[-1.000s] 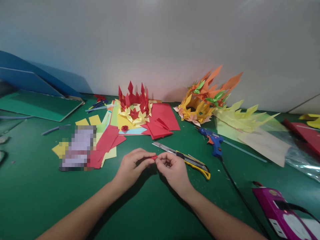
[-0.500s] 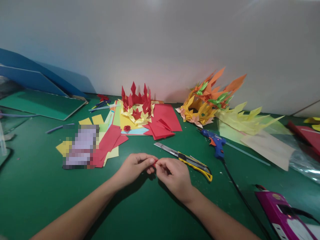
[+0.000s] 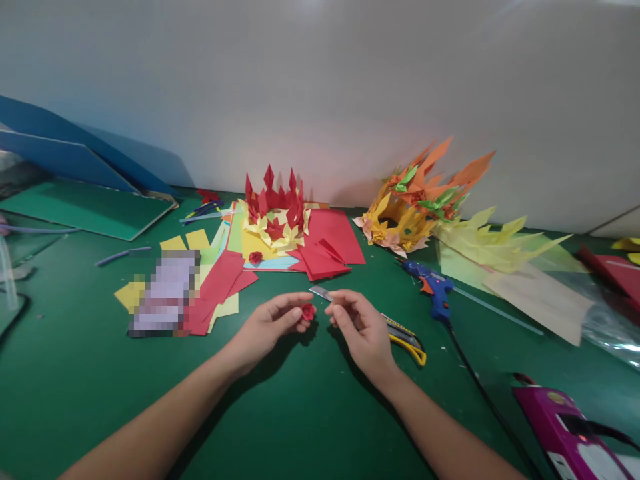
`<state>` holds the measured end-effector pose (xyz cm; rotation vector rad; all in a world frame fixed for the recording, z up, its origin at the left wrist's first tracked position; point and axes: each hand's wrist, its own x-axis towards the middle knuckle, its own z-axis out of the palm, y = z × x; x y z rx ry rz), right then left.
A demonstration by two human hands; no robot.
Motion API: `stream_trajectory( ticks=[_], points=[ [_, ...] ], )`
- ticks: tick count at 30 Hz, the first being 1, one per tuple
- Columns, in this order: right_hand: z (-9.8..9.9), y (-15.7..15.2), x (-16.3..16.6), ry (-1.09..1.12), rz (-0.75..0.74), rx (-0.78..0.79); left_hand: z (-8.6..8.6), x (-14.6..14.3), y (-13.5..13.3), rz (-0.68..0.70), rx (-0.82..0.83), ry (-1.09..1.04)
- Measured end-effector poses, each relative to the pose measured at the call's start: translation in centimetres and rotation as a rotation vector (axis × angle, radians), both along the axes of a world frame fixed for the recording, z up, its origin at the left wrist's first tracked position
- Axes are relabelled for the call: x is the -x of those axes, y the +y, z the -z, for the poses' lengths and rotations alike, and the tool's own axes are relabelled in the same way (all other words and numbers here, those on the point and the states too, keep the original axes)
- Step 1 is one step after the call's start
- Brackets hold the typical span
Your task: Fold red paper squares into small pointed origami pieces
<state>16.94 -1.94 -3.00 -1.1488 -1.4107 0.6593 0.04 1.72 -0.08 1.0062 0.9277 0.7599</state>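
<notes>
Two bare hands are working low over the green table (image 3: 310, 413), head view only. Left hand (image 3: 270, 327) is pinching a small red flower (image 3: 308, 311) between thumb and fingers, up off the surface, with the petals facing out. Right hand (image 3: 365, 333) is holding itself apart now; half a second ago its fingers were meeting the left's at the red piece, mostly hiding it. Right fingers are curling loosely, thumb near the index; can't tell whether the tips are pressing together or gripping anything. That hand is now blocking the middle of the cutter knife (image 3: 404, 335) from view; contact can't be told. Judgement: the parting is leaving the flower's layers open to view, and the left is carrying the hold alone, so the shaping is probably pausing. A second red flower (image 3: 255, 257) is lying in front of the red-and-yellow paper crown (image 3: 269, 195), folded red paper (image 3: 320, 261) just beside. Glue gun (image 3: 433, 283) is resting right of the cutter, untouched. These are staying put; only the hands are changing.
</notes>
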Motion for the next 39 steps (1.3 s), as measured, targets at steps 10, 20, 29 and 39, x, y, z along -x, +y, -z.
stream_trajectory(
  ticks=[10,20,29,39],
  points=[
    [0.2,0.1,0.6,-0.100,-0.025,-0.005,-0.4,1.8,2.0,-0.228,-0.189,0.161],
    [-1.6,2.2,-1.4,-0.747,0.099,-0.178,-1.0,3.0,3.9,-0.278,-0.656,0.696],
    [-1.4,4.2,-2.0,-0.925,0.054,-0.087,-0.7,3.0,6.6,-0.190,-0.980,0.924],
    [-1.4,4.2,-2.0,-0.718,0.108,-0.151,0.0,0.9,3.2,-0.288,-0.737,0.581]
  ],
)
